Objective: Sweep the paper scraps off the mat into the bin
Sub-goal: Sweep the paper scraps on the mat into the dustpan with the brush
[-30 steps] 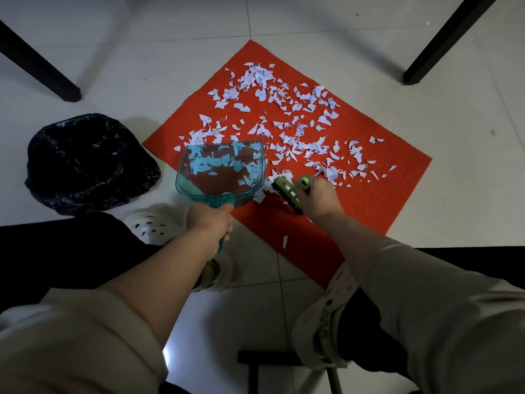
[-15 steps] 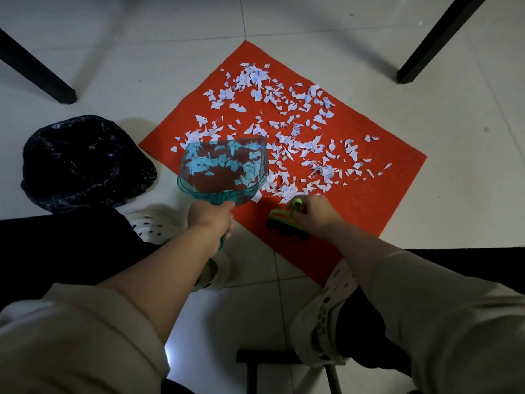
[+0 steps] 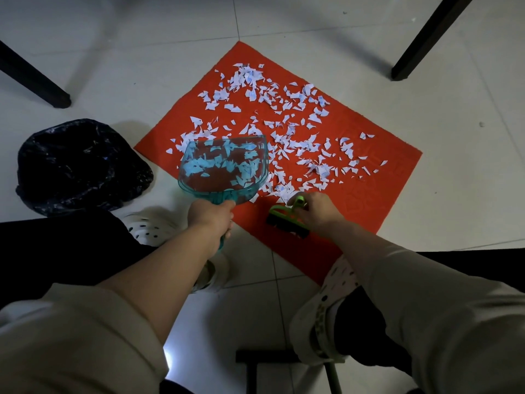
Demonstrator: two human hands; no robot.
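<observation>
A red mat [image 3: 377, 177] lies on the tiled floor, strewn with several white paper scraps [image 3: 287, 115]. My left hand [image 3: 210, 216] grips the handle of a clear teal dustpan [image 3: 224, 169], which is held over the mat's near-left part; scraps show through it. My right hand [image 3: 318, 210] holds a small green brush [image 3: 287, 220] with black bristles at the mat's near edge, just below the closest scraps. A bin lined with a black bag [image 3: 79, 166] stands on the floor to the left of the mat.
Black table legs [image 3: 426, 38] stand at the far right, and another black leg [image 3: 34, 78] at the far left. My feet in white perforated shoes [image 3: 147, 226] rest near the mat's near edge. A dark stool frame [image 3: 255, 365] is below me.
My right hand drew the brush back from among the scraps by the dustpan to the mat's near edge. The dustpan stayed almost still.
</observation>
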